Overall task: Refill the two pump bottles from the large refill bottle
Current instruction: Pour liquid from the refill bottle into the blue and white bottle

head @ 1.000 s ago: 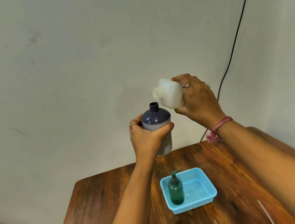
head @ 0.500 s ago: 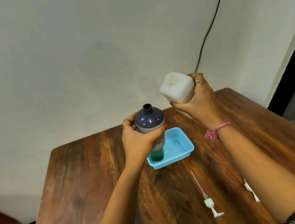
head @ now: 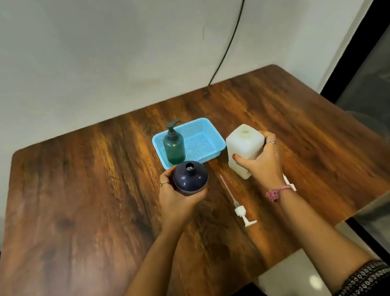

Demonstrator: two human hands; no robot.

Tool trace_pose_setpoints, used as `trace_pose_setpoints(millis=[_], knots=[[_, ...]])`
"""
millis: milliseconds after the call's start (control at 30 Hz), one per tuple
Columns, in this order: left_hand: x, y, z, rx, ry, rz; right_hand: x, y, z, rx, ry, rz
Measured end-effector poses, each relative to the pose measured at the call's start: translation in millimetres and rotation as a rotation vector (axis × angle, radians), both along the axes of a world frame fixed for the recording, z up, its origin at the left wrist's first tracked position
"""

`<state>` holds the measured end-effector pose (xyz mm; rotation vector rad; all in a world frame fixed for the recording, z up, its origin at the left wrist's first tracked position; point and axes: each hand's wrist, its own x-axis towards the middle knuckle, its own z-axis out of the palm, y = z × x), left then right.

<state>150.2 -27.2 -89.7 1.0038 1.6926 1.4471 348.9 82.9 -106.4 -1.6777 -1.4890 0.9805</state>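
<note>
Above the brown wooden bench (head: pixel 82 205), the left hand (head: pixel 175 199) grips the open dark blue round bottle (head: pixel 190 177). The right hand (head: pixel 262 162) grips the white square refill bottle (head: pixel 242 146). Behind them, a green pump bottle (head: pixel 174 145) stands in the blue plastic basket (head: pixel 207 143); a white pump (head: pixel 236 203) lies between the forearms.

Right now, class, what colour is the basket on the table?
Light blue, a perforated plastic basket, clearest in the head view.

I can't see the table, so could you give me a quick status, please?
Left hand grips open navy bottle. Right hand holds refill bottle. Pump lies between.
</note>
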Motion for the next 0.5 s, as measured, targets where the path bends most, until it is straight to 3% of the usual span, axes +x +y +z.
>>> trace_pose_setpoints(millis=[233,500], knots=[[10.7,-12.5,-48.5,-0.145,-0.015,-0.013,7.7,-6.9,-18.0,0.137,-0.019,-0.101],[21.4,-14.1,-67.1,-0.149,-0.007,0.028,15.2,-16.0,-35.0,0.118,0.030,-0.133]])
